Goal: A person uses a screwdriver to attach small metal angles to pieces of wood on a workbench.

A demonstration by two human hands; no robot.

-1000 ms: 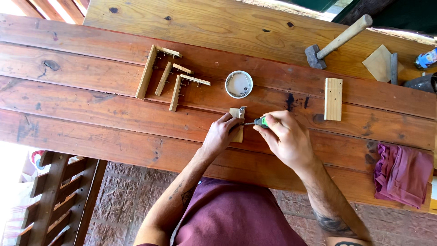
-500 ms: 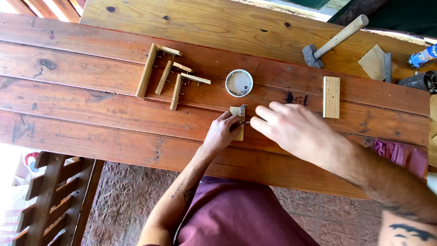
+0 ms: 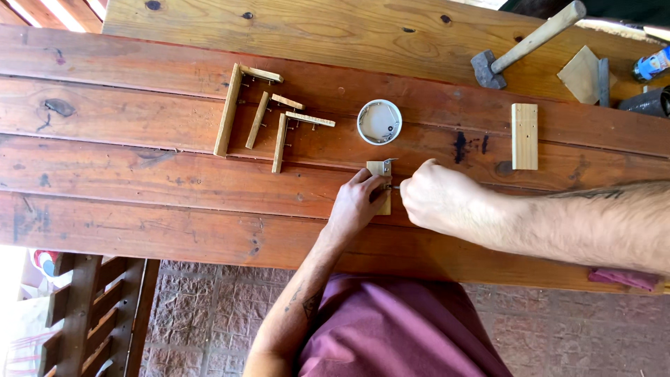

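Wood block (image 3: pixel 379 183), small and pale, lies flat on the red plank table (image 3: pixel 174 181) right in front of me, and both my hands meet on it. My left hand (image 3: pixel 357 206) is closed down over its near end, fingers curled on top and pinning it to the plank. My right hand (image 3: pixel 434 197) is a tight fist just beside the block on its right, wrapped round a slim tool whose handle I cannot see; only a thin metal tip (image 3: pixel 395 186) pokes out toward the block's edge. A small metal hook or bracket (image 3: pixel 389 163) sticks up at the block's far corner.

To do this well I judge I should bear down hard with the left so the block cannot twist, hold the tool square to the wood, and keep my fingertips clear of the tip in case it slips.

Past the block sits a white round lid (image 3: pixel 380 121) with small bits inside. Left of it lie three L-shaped wooden pieces (image 3: pixel 269 115) with little hooks along them. Off to the right rests another plain wood block (image 3: pixel 525 136), and farthest back a hammer (image 3: pixel 523 45) on the paler board.
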